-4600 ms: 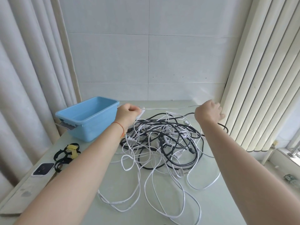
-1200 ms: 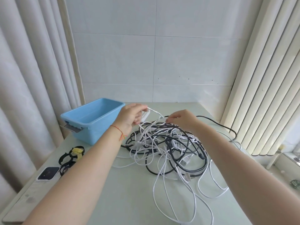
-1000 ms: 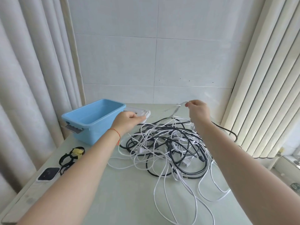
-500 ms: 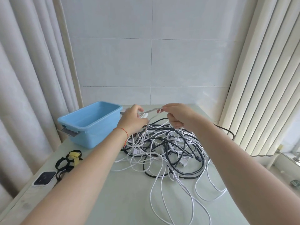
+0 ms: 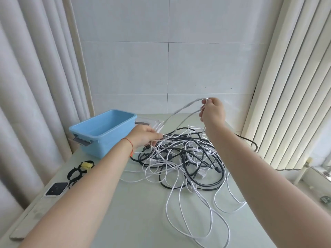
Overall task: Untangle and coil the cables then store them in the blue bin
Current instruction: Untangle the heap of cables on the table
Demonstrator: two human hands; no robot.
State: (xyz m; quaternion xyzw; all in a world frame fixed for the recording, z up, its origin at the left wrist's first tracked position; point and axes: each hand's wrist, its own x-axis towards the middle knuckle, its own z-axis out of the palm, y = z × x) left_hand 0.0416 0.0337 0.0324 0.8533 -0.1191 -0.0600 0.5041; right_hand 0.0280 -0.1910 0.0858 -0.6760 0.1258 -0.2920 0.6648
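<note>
Two hands work one white cable [image 5: 180, 111]. Right hand [image 5: 212, 111] pinches its raised loop; left hand [image 5: 146, 136] grips it beside the blue bin [image 5: 100, 140], near the tabletop's far left corner.

right hand [image 5: 212, 111] pinches white cable [image 5: 180, 111] aloft | left hand [image 5: 146, 136] grips it low | blue bin [image 5: 100, 135] left

A pale green table [image 5: 136, 217] fills the lower frame. On it lie a blue bin [image 5: 102, 135] at centre left, a tangle of white and black cables [image 5: 184, 158] at centre, black straps [image 5: 77, 173] and a phone [image 5: 56, 188] at lower left.
</note>
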